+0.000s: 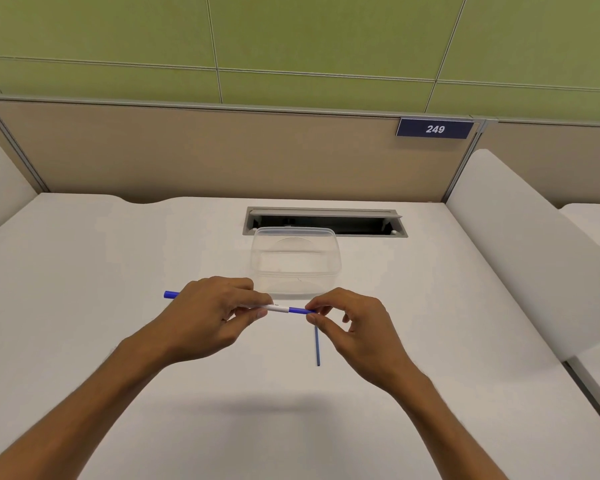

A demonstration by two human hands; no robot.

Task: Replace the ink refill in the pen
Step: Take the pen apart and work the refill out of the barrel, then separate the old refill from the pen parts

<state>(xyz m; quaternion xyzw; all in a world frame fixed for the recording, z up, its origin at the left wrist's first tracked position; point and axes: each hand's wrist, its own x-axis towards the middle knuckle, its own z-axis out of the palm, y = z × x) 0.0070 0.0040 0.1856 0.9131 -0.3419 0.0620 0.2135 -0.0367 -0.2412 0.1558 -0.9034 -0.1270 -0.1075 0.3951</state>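
Note:
A blue and white pen [282, 309] is held level above the white desk [118, 271], lying left to right. My left hand [210, 313] grips its barrel in the middle, with the blue rear end sticking out to the left. My right hand [352, 327] pinches the blue tip end between thumb and forefinger. A thin blue ink refill [317, 346] lies on the desk just below my right hand, pointing toward me; its far end is hidden behind my fingers.
A clear plastic container [295, 263] with a lid stands just behind the hands. Behind it is an open cable slot [326, 221] in the desk. White side dividers [520, 251] stand at both sides, and a beige partition carries a "249" sign [434, 128].

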